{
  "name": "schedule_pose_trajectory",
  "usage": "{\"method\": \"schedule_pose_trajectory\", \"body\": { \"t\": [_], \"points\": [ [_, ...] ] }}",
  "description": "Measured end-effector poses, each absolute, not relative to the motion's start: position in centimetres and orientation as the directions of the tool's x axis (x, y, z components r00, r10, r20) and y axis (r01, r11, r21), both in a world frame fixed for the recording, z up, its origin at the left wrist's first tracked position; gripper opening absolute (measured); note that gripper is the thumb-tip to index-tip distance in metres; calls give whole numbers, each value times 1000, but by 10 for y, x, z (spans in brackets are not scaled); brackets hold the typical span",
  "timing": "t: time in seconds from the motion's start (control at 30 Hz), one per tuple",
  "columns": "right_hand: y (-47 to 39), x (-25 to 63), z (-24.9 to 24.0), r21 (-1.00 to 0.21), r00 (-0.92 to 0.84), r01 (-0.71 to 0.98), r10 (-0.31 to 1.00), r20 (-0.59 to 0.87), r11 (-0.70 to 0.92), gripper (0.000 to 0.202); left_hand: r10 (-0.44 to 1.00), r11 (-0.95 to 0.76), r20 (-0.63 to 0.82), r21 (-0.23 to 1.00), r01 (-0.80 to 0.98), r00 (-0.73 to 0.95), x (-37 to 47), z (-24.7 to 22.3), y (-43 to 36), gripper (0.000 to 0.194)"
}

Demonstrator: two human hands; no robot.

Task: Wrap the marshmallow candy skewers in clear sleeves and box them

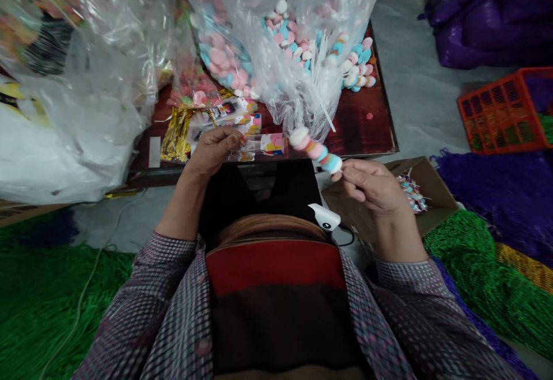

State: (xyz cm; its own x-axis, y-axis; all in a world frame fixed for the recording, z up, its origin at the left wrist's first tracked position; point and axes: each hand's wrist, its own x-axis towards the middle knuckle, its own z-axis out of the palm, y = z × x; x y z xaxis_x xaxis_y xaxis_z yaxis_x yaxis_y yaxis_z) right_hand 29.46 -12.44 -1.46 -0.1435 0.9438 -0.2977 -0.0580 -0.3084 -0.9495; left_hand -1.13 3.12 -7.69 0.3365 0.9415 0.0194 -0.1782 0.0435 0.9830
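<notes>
Over the counter's (pixel 367 132) near edge, right hand (pixel 371 184): I have its fingers pinched on one end of the candy stick (pixel 317 151).
Candy stick: slanted, pink, white and blue, its white far end near the clear wrapper (pixel 272 144).
Left hand (pixel 211 149): I see it pinching the clear wrapper's left end, printed end toward the candy stick.
Counter: gold ties (pixel 173 135) beside the left hand, clear candy bag (pixel 250 17) farther back.
Cardboard box (pixel 438 187): beyond my right hand, small colorful pieces (pixel 412 193) inside.
</notes>
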Motion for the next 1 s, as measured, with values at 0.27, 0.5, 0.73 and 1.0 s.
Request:
{"method": "schedule_pose_trajectory", "body": {
  "t": [0.27,0.5,0.73,1.0],
  "points": [
    [-123,276,-20,-946,-129,-204,965,-230,-253,38,926,92,17,959,-269,378,-7,-78,27,52],
    [-122,266,-29,-954,-134,-164,964,-232,-252,38,918,144,-11,940,-308,397,1,-76,23,52],
    [-123,267,-37,-961,-124,-121,964,-234,-249,39,939,186,-74,931,-315,335,4,-80,25,56],
    [-115,285,-19,-942,-277,-15,906,-319,-336,40,923,86,4,973,-216,385,-8,-79,32,51]
  ]
}}
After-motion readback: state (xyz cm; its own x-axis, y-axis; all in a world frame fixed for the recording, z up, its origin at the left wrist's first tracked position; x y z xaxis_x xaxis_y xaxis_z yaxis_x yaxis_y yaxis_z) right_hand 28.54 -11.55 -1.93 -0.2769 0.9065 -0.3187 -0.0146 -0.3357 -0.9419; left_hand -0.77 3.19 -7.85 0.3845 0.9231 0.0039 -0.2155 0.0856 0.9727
